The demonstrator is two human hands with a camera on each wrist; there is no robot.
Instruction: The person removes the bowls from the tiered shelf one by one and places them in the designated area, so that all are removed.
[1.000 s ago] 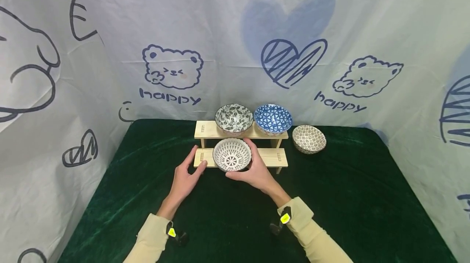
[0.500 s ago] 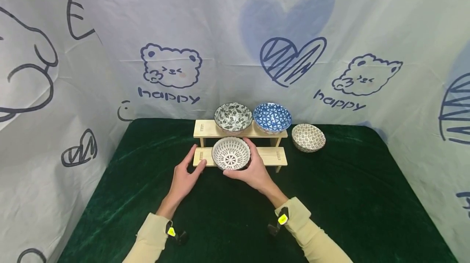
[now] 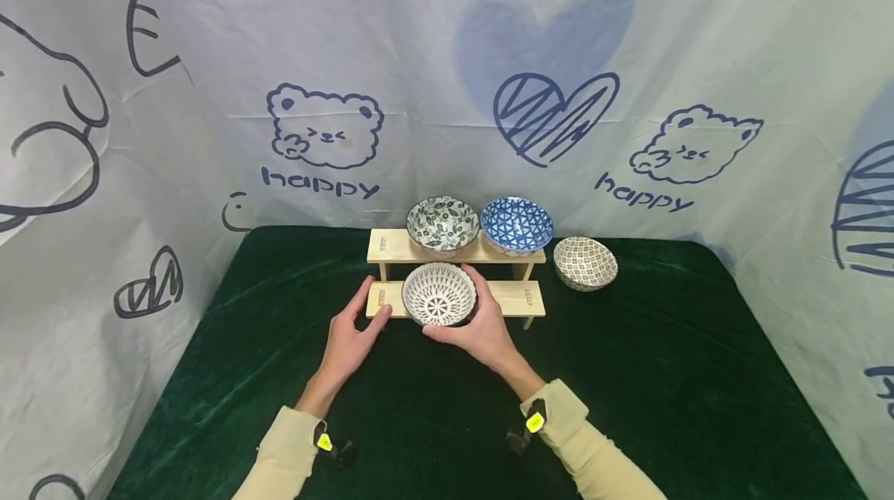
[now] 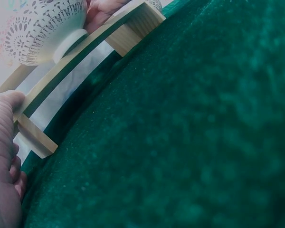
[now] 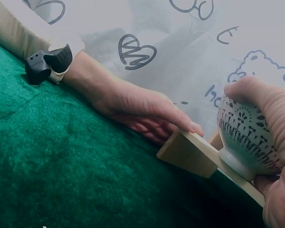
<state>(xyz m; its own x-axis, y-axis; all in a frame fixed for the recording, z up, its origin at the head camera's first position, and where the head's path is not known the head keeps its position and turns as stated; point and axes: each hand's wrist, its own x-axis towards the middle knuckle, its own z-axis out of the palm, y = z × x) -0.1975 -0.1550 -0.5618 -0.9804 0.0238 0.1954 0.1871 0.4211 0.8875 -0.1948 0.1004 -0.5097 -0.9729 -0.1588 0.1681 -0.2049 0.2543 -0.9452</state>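
A small white bowl with a dark pattern (image 3: pixel 438 294) sits on the lower step of a two-step wooden display stand (image 3: pixel 518 299). My right hand (image 3: pixel 485 331) grips the bowl from its right side, thumb at the near rim. In the right wrist view the bowl's foot (image 5: pixel 235 161) meets the step. My left hand (image 3: pixel 349 343) holds the left end of the lower step; its thumb (image 4: pixel 12 100) lies on the front corner, with the other fingers curled lower down. On the upper step stand a black-and-white floral bowl (image 3: pixel 443 223) and a blue patterned bowl (image 3: pixel 517 225).
A brown-checked bowl (image 3: pixel 585 263) stands tilted on the dark green cloth (image 3: pixel 649 376), right of the stand. Behind everything hangs a pale curtain (image 3: pixel 419 57) with bear and heart drawings.
The right hand and the white bowl have shifted very slightly left on the lower step. The left hand keeps its place on the stand.
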